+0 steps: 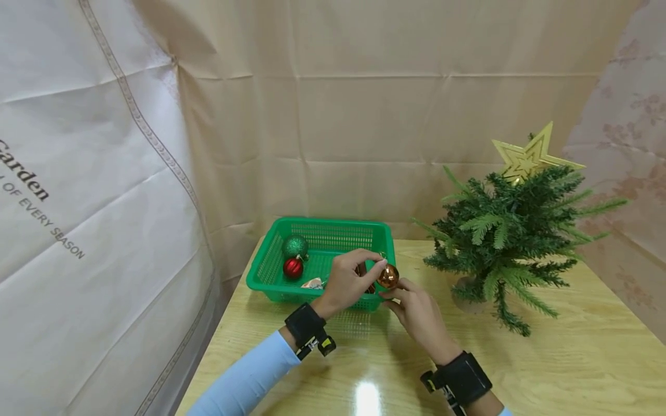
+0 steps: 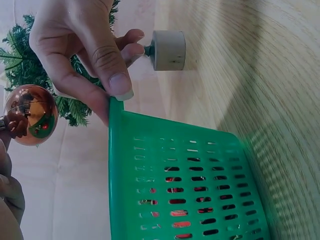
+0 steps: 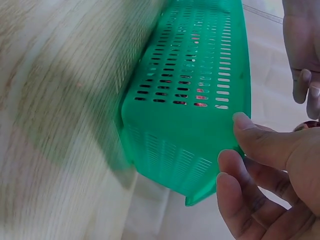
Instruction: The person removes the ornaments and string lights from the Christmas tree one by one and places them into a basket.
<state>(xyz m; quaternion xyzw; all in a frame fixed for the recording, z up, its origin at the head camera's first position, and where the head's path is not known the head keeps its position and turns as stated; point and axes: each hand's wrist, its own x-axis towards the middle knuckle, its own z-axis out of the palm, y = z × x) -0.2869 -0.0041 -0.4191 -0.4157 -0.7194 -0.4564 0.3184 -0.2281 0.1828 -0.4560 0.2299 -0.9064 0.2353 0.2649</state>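
My left hand (image 1: 350,278) is over the right part of a green plastic basket (image 1: 324,222). It pinches a shiny copper Christmas ball (image 1: 388,277) near its cap, as the left wrist view shows, with the ball (image 2: 31,115) hanging clear of the fingers. At the basket's near right corner my right hand (image 1: 418,315) pinches the rim between thumb and fingers, plain in the right wrist view, where the thumb lies on the green wall (image 3: 185,122). A glittery green ball (image 1: 295,246) and a red ball (image 1: 293,268) lie in the basket's left side.
On the right of the wooden table (image 1: 333,370) stands a small artificial Christmas tree (image 1: 512,231) with a gold star (image 1: 531,157) on top and a pale round base (image 2: 169,50). A beige cloth (image 1: 364,127) hangs behind. More basket contents are partly hidden by my left hand.
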